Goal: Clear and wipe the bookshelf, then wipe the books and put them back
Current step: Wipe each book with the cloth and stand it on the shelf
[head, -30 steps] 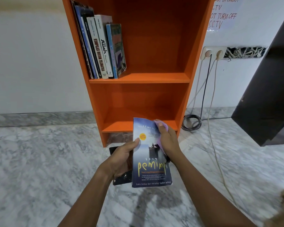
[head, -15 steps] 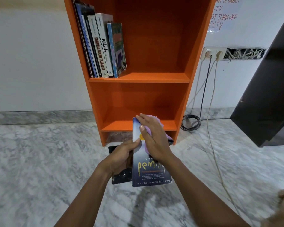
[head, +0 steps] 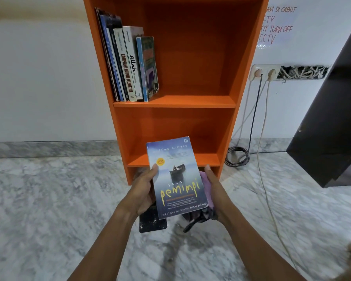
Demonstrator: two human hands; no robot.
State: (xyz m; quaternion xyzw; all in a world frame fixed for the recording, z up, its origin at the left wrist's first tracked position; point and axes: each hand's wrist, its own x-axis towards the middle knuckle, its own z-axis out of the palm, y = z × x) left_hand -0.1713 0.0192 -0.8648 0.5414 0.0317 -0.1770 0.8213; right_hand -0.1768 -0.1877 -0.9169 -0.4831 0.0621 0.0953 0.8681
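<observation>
Head view: marble floor point(head: 49, 209), veined grey, lies open either side of both forearms. Left hand point(head: 143, 189) grips the paperback point(head: 177, 179) along its left edge, thumb on the glossy blue cover. Right hand point(head: 215, 191) closes on a soft purple cloth point(head: 208, 189) against the right edge. Beyond, the orange bookshelf point(head: 245, 78): lower shelf bare, upper shelf carries upright books point(head: 130, 63) leaning left.

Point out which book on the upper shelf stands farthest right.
The short blue-spined book, last of the row, leaning left against the white "Allah" book.
</observation>
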